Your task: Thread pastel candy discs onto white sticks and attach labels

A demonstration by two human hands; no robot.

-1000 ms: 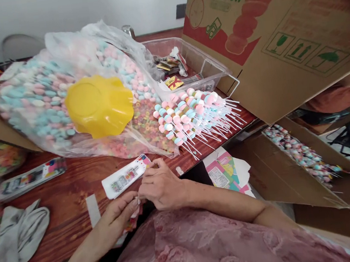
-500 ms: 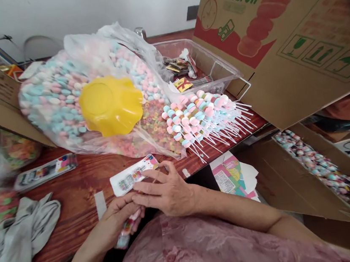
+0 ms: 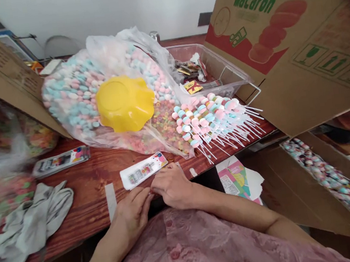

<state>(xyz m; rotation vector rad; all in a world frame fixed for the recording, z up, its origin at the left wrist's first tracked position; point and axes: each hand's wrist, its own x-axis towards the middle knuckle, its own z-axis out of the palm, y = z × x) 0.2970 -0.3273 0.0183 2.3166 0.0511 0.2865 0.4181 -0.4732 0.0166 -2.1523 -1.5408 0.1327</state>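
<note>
Both hands (image 3: pixel 134 212) (image 3: pixel 171 186) curl fingertip-to-fingertip at table edge (image 3: pixel 87 226).

Yellow bowl (image 3: pixel 125 104) atop candy bag (image 3: pixel 74 92); grey cloth (image 3: pixel 27 227) left.

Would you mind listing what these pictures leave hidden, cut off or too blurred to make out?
Head view only:
- Whatever the left hand and right hand pinch: hidden by the fingers.
- Print on the white packet: too small to read.
- Bags at far left: blurred and cut by the frame edge.
- Items in the clear tray: too small to identify.
- Carton of candy sticks at right: partly cut off by the frame's dark corner.
</note>
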